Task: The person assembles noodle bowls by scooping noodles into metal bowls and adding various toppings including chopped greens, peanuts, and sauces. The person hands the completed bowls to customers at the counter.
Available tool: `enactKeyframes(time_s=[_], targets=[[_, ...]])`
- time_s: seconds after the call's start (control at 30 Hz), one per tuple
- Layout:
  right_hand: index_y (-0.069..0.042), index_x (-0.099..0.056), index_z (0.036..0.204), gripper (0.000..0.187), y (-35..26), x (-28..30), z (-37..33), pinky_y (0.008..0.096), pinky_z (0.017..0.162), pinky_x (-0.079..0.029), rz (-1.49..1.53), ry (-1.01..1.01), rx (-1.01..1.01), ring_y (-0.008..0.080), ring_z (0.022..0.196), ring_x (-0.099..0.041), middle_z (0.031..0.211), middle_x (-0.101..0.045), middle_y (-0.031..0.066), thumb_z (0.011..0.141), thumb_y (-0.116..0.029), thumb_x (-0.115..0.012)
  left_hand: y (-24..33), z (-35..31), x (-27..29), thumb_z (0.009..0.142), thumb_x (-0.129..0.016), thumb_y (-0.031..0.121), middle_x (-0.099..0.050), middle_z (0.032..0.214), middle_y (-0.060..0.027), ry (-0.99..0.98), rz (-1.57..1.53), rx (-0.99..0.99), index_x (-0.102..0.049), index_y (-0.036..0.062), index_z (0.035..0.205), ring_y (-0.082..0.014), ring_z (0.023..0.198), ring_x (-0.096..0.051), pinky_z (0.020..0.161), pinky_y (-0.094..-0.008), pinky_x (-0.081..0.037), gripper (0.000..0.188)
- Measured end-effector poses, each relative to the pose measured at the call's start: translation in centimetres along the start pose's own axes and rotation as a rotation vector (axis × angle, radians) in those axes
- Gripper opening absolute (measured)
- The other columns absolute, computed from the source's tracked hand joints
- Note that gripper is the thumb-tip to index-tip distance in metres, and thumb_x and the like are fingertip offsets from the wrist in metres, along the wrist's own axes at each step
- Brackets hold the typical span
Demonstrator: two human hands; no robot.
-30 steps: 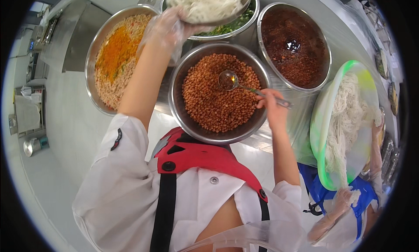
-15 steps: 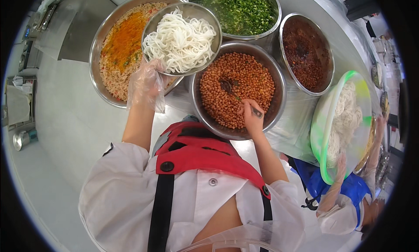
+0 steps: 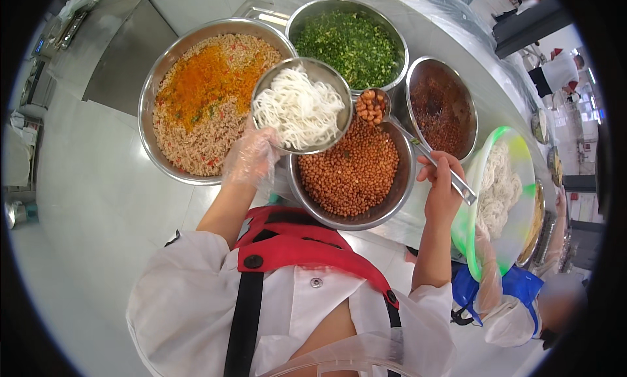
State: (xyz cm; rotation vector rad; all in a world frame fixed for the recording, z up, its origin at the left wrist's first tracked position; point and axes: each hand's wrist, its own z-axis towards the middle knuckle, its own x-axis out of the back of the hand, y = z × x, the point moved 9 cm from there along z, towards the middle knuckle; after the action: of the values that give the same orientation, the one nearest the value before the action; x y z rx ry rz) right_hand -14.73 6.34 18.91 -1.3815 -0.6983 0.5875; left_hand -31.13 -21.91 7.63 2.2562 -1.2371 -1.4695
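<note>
My left hand (image 3: 251, 156), in a clear plastic glove, grips the near left edge of a steel bowl (image 3: 347, 109). White noodles (image 3: 297, 109) fill that bowl, which is held over the gap between the larger basins. My bare right hand (image 3: 442, 181) has its fingers closed round the handle of a metal ladle (image 3: 413, 139). Heaped in the ladle's scoop are brown beans (image 3: 371, 105), close to the noodle bowl's right side. Below lies a steel basin (image 3: 407, 189) of the same brown beans, partly hidden by the noodle bowl.
A wide basin (image 3: 147, 125) of minced filling with orange topping stands left. Behind are a basin (image 3: 403, 50) of chopped greens and one (image 3: 475, 115) of dark red sauce. Right, a co-worker's gloved hand (image 3: 488, 272) touches a green-and-white basin (image 3: 462, 227) of pale noodles.
My right hand has lifted the ladle out of the basin, full of beans, and moved right. My left hand has brought the noodle bowl right and nearer. The view has shifted.
</note>
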Motion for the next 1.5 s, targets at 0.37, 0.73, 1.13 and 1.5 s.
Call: enactKeyframes(time_s=[0.37, 0.73, 1.13, 1.5], targets=[[-0.004, -0.063, 0.102, 0.03, -5.2, -10.1, -5.9, 0.0318, 0.065, -0.042, -0.656, -0.408, 1.294, 0.0215, 0.07, -0.057, 0.106, -0.058, 0.0216, 0.072, -0.007, -0.061, -2.4, 3.4, 1.1, 0.061, -0.041, -0.015, -0.048, 0.12, -0.0187, -0.147, -0.139, 0.03, -0.019, 0.0132, 0.141, -0.0311, 0.097, -0.057, 0.079, -0.0465, -0.051, 0.087], [-0.002, -0.06, 0.093, 0.011, 4.6, -17.3, 17.8, 0.031, 0.065, -0.046, -0.425, -0.358, 0.758, 0.022, 0.072, -0.06, 0.087, -0.06, 0.0098, 0.084, -0.002, -0.054, 1.1, 5.9, 5.7, 0.066, -0.044, -0.013, -0.053, 0.112, -0.0155, 0.014, -0.104, -0.032, -0.033, 0.0014, 0.131, -0.0268, 0.096, -0.058, 0.082, -0.0358, -0.052, 0.068], [-0.001, -0.063, 0.093, 0.017, 17.5, -22.1, 22.1, 0.0351, 0.061, -0.049, -0.617, -0.6, 0.346, 0.0261, 0.065, -0.062, 0.075, -0.064, 0.014, 0.087, -0.014, -0.054, 4.5, 3.8, 6.7, 0.069, -0.045, -0.011, -0.055, 0.107, -0.0184, 0.227, -0.187, -0.16, -0.043, -0.0071, 0.116, -0.0316, 0.095, -0.058, 0.084, -0.0422, -0.052, 0.047], [0.003, -0.061, 0.096, 0.024, 10.1, -16.3, 23.0, 0.0276, 0.062, -0.048, -0.179, -0.342, 0.008, 0.0143, 0.065, -0.062, 0.073, -0.065, 0.0123, 0.088, -0.017, -0.052, 4.6, 3.9, 6.8, 0.079, -0.052, 0.004, -0.057, 0.083, -0.0105, 0.166, -0.108, -0.18, -0.056, -0.0029, 0.088, -0.0205, 0.072, -0.057, 0.067, -0.0304, -0.052, 0.012]])
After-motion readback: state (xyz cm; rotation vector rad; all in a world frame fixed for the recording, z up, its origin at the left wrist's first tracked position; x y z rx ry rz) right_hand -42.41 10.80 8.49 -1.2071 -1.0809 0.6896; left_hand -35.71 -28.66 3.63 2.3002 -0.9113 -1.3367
